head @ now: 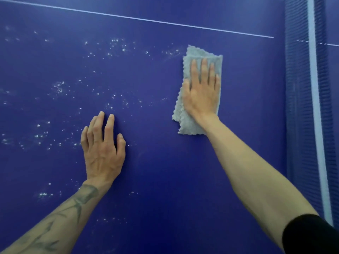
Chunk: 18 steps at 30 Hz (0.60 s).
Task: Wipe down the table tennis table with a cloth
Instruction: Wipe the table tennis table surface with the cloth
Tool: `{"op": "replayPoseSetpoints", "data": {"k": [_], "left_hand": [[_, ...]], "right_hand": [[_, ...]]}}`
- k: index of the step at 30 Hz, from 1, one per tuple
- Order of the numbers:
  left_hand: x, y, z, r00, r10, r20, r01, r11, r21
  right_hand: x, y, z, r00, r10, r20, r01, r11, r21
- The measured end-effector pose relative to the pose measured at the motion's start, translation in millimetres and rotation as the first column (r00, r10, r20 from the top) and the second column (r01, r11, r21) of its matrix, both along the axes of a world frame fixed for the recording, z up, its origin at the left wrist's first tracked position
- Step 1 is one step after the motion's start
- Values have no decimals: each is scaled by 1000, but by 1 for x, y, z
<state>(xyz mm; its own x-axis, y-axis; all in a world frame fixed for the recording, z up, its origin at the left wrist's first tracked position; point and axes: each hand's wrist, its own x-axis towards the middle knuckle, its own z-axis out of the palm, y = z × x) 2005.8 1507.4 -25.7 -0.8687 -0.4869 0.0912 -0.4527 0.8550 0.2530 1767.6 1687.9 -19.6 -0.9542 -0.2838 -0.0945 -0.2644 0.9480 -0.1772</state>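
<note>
Right hand (201, 92) lies flat on the grey cloth (194, 121), fingers straight, pressing it to the blue table (165, 180). Left hand (102, 147) rests bare on the top, fingers spread (maybe only fingertips touching). White specks (117, 44) scattered left; net (302, 107) just right.

Cloth (200, 57) on table (165, 171), net (311, 88) to its right.
</note>
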Motion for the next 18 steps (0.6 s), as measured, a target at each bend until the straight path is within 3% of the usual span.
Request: {"op": "replayPoseSetpoints", "data": {"k": [2,5,7,10,13,15,18], "left_hand": [[-6,-4,-2,999,-15,35,15,1000,-5],[-7,-5,-2,999,-15,46,15,1000,8],[-6,-5,-2,999,-5,39,5,1000,16],[-7,-5,-2,999,2,43,-2,1000,11],[-7,-5,-3,999,4,32,-5,1000,5],[-8,-5,-4,999,7,37,-8,1000,5],[-8,-4,-4,999,6,44,-7,1000,6]], "right_hand": [[12,-21,0,986,166,-7,-166,986,-27],[51,-5,-3,895,444,-49,-445,896,-2],[48,22,-4,913,405,-46,-404,915,15],[-3,31,-6,995,98,-34,-97,995,39],[-63,1,-3,993,-115,-19,115,993,23],[-77,-32,-2,996,-91,-7,91,996,5],[-40,-66,0,978,209,-15,-209,978,-15]]}}
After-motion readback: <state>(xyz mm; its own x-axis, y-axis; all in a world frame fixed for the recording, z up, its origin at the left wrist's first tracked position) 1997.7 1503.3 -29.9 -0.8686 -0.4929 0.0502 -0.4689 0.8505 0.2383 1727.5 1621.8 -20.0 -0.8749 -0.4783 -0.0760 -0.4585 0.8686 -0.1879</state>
